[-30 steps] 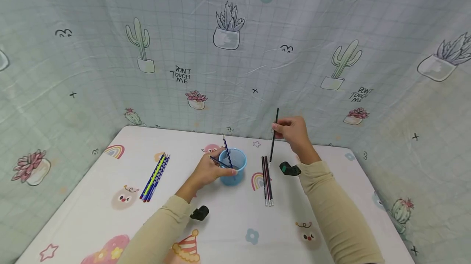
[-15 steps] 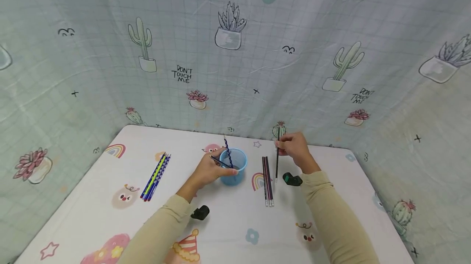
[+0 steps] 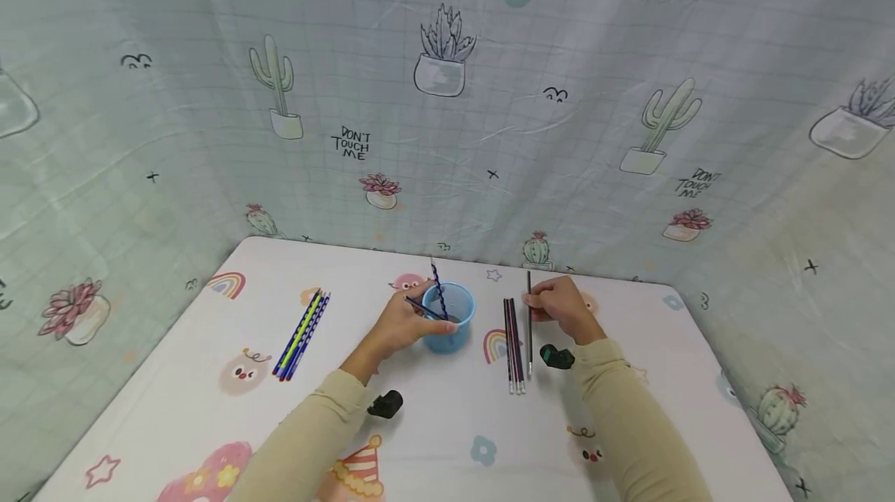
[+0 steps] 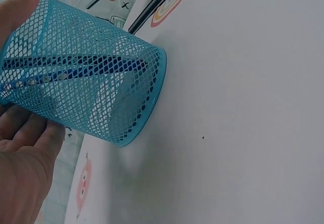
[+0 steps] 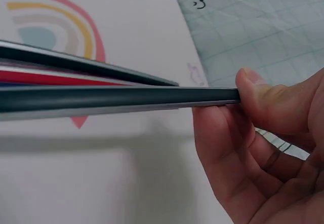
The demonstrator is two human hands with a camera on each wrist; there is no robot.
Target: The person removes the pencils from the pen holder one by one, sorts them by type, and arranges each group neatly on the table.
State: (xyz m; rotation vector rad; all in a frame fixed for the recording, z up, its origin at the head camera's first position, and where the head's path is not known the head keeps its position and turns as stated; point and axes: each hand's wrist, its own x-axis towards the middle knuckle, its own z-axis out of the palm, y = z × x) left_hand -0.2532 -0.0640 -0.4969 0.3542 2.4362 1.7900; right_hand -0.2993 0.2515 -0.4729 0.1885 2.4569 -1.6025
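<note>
My left hand (image 3: 400, 325) holds a light blue mesh pencil cup (image 3: 447, 340), thumb at the rim and fingers around the far side. Inside the cup lean a dark pencil (image 3: 422, 307) and a blue spotted pencil (image 3: 438, 287). Between right thumb and fingers, my right hand (image 3: 565, 309) pinches another dark pencil (image 3: 530, 343) near its far end, its eraser end toward me. Just left of it, dark pencils (image 3: 513, 346) lie side by side on the table. In the right wrist view, the pinched pencil (image 5: 126, 100) partly overlaps them.
On the left of the white patterned table (image 3: 447, 440) lies a group of blue and yellow-green pencils (image 3: 301, 336). A black device (image 3: 386, 404) sits by the left wrist, another black device (image 3: 557, 357) by the right. A cactus-print cloth (image 3: 447, 144) hangs behind.
My right hand has come down and toward me with its pencil, which now lies nearly parallel to the row beside it. The left hand and the cup have stayed in place.
</note>
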